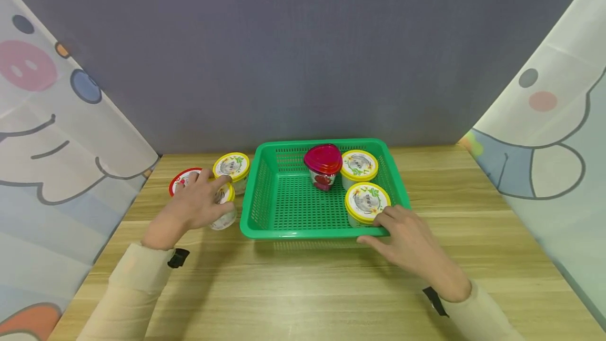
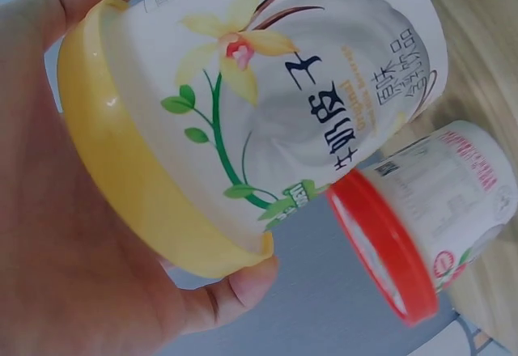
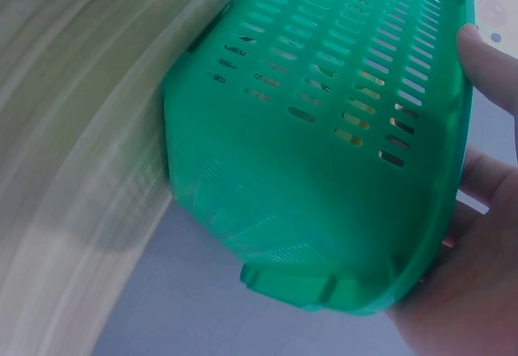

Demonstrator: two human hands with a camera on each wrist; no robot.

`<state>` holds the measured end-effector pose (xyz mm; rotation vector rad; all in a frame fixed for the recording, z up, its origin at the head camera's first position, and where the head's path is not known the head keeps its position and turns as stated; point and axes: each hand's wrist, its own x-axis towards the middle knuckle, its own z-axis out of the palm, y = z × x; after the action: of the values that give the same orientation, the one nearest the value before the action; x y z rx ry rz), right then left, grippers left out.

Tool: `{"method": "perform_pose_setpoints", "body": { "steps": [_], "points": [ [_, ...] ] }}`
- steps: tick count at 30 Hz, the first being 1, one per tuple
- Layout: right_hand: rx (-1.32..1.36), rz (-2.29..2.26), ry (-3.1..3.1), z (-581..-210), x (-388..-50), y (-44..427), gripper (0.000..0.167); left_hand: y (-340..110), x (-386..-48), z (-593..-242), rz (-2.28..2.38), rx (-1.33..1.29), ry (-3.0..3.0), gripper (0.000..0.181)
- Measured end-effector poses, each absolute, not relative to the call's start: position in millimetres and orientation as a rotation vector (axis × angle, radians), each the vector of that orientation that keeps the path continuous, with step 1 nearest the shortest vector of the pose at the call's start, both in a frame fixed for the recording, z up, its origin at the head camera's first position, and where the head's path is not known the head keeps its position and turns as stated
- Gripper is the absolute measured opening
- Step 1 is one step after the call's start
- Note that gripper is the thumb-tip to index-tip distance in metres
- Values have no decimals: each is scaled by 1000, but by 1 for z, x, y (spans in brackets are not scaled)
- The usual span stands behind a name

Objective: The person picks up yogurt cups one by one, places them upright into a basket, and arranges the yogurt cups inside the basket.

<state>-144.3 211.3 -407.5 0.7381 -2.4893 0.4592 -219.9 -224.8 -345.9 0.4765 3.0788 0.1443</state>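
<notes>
My left hand grips a white tub with a yellow lid, thumb and fingers spread around its lid. It is left of the green plastic basket. A red-lidded tub and another yellow-lidded tub stand close by, the red-lidded one partly behind the hand. At the basket's front right corner, my right hand holds the rim, thumb outside and fingers over the edge. Those fingertips are beside a yellow-lidded tub inside; whether they touch it I cannot tell.
Also in the basket are a cup with a pink-red heart-shaped lid and a further yellow-lidded tub. The wooden table meets a grey panel at the back. Cartoon-printed curtains hang at both sides.
</notes>
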Motion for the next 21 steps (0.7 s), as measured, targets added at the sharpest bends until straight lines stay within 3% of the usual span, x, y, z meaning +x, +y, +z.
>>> {"method": "perform_pose_setpoints", "body": {
  "steps": [21],
  "points": [
    [759,458,-2470,-409,-145,211,41,-211,-219,-293,64,491,3134,57]
  ]
}}
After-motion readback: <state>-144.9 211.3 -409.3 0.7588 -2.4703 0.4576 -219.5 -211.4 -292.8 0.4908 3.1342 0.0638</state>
